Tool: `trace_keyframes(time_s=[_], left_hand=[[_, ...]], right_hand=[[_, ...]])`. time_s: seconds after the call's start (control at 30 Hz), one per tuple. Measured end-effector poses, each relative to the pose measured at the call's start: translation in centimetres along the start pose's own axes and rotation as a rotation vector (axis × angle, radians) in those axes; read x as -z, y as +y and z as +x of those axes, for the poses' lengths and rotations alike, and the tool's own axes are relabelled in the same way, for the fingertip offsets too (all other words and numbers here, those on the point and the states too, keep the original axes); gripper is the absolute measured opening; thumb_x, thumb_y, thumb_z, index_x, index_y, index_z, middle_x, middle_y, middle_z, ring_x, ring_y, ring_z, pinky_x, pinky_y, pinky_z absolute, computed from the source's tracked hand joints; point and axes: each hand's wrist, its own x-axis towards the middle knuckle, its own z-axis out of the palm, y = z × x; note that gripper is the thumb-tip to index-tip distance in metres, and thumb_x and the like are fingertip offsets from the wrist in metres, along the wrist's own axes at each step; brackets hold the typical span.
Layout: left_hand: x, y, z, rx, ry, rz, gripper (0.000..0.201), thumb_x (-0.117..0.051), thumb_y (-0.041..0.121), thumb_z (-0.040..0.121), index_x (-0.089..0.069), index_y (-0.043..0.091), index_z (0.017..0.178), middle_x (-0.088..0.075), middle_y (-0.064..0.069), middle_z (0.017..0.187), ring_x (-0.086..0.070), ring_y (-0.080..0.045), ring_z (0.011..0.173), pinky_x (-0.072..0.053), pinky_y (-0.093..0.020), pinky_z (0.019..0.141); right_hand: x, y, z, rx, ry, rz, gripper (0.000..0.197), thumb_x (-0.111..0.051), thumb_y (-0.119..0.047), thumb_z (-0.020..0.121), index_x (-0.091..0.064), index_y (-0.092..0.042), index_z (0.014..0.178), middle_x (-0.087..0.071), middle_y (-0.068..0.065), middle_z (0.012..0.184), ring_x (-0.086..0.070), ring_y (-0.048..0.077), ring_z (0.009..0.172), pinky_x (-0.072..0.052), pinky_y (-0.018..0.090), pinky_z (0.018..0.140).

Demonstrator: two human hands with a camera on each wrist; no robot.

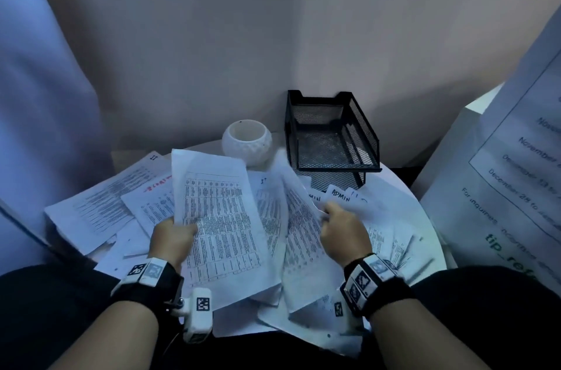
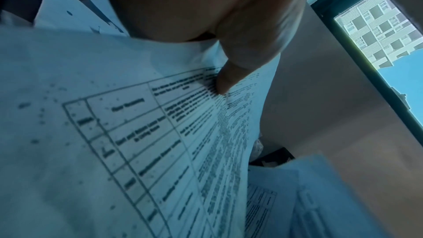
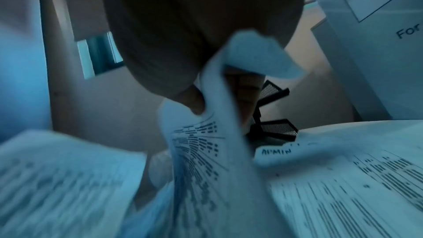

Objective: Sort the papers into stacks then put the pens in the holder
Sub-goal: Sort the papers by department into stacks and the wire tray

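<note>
A printed table sheet (image 1: 218,227) is gripped at its left edge by the left hand (image 1: 171,240), thumb pressed on the print, and is held raised above the pile. A second sheet (image 1: 299,218) is pinched between thumb and fingers of the right hand (image 1: 343,233) and curls upward, blurred. The loose papers (image 1: 100,205) lie overlapped across the round table (image 1: 425,218), some headed ADMIN, others IT. The sorting step is judged to be in hand, and no stack is formed. Next, each held sheet's heading would need reading and matching. The white holder (image 1: 246,140) and mesh tray (image 1: 332,134) stand behind; no pens are visible.
</note>
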Motion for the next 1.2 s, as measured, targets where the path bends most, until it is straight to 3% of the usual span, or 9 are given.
trace_keyframes(time_s=[0.2,0.33,0.43,0.53,0.67,0.77,0.93,1.1,1.2], left_hand=[[-0.8,0.4,-0.2,0.001,0.018,-0.007,0.010,-0.061,-0.002,0.088,-0.065,-0.010,0.092,-0.060,-0.019,0.077,-0.054,-0.027,0.067,-0.043,-0.038,0.063],[-1.2,0.3,-0.4,-0.017,0.003,-0.026,0.008,-0.061,-0.004,0.089,-0.067,-0.008,0.093,-0.059,-0.018,0.074,-0.054,-0.026,0.066,-0.044,-0.038,0.062],[-1.4,0.8,-0.9,0.009,-0.107,-0.159,0.013,-0.064,-0.005,0.091,-0.069,-0.003,0.103,-0.068,-0.020,0.087,-0.063,-0.030,0.079,-0.050,-0.042,0.072],[-1.9,1.6,-2.0,0.000,-0.239,-0.274,0.011,-0.065,-0.004,0.094,-0.070,-0.004,0.104,-0.075,-0.017,0.093,-0.069,-0.034,0.089,-0.054,-0.040,0.079],[-2.6,1.9,-2.7,0.065,-0.330,-0.400,0.042,-0.064,0.042,0.100,-0.074,0.005,0.115,-0.079,-0.008,0.107,-0.070,-0.036,0.109,-0.056,-0.050,0.093],[-2.6,1.5,-2.5,0.129,-0.402,-0.443,0.085,-0.073,0.078,0.073,-0.066,0.019,0.134,-0.069,-0.004,0.136,-0.062,-0.031,0.128,-0.045,-0.059,0.110],[-3.3,1.4,-3.3,-0.048,-0.368,-0.266,0.025,-0.073,0.008,0.094,-0.067,-0.001,0.117,-0.076,-0.020,0.107,-0.073,-0.038,0.098,-0.056,-0.058,0.096],[-3.0,0.9,-3.0,-0.132,-0.306,-0.087,0.008,-0.068,0.007,0.097,-0.067,0.000,0.100,-0.065,-0.013,0.082,-0.060,-0.028,0.075,-0.050,-0.041,0.075],[-2.9,0.8,-3.0,-0.149,-0.307,-0.035,0.008,-0.067,0.010,0.098,-0.066,0.003,0.095,-0.063,-0.015,0.081,-0.057,-0.027,0.073,-0.047,-0.039,0.069]], right_hand=[[5.9,0.5,0.8,0.029,0.186,0.393,0.019,-0.058,-0.006,0.092,-0.061,-0.014,0.075,-0.061,-0.004,0.063,-0.053,0.013,0.057,-0.040,0.019,0.051],[6.7,2.1,2.1,-0.090,0.322,0.701,0.017,-0.067,-0.016,0.091,-0.064,-0.009,0.076,-0.061,0.001,0.063,-0.050,0.013,0.060,-0.042,0.029,0.060],[5.3,1.8,2.0,-0.193,0.191,0.977,0.017,-0.072,-0.020,0.089,-0.066,-0.007,0.080,-0.064,0.006,0.074,-0.053,0.017,0.071,-0.045,0.037,0.068],[2.8,0.4,0.6,-0.298,-0.041,1.138,0.009,-0.065,0.002,0.092,-0.068,0.004,0.100,-0.070,0.029,0.098,-0.061,0.029,0.084,-0.053,0.051,0.081],[-0.8,-1.3,-1.7,-0.391,-0.268,1.109,0.012,-0.061,0.001,0.093,-0.067,0.005,0.103,-0.068,0.025,0.100,-0.063,0.032,0.084,-0.055,0.056,0.086],[-2.7,-1.9,-2.4,-0.446,-0.293,1.113,0.009,-0.063,-0.004,0.092,-0.071,-0.003,0.097,-0.071,0.019,0.097,-0.067,0.033,0.082,-0.056,0.061,0.084],[-3.0,-0.7,-2.4,-0.502,-0.229,1.016,0.010,-0.067,-0.006,0.089,-0.069,-0.005,0.100,-0.074,0.018,0.102,-0.071,0.030,0.083,-0.062,0.047,0.079],[-1.7,5.1,-2.2,-0.760,0.049,0.573,0.035,-0.065,-0.013,0.092,-0.060,-0.013,0.127,-0.065,0.006,0.109,-0.057,0.013,0.070,-0.042,0.022,0.053],[-1.7,7.2,-2.3,-0.911,-0.011,0.530,0.058,-0.066,-0.010,0.090,-0.048,-0.005,0.145,-0.060,0.017,0.129,-0.055,0.021,0.074,-0.045,0.025,0.068]])
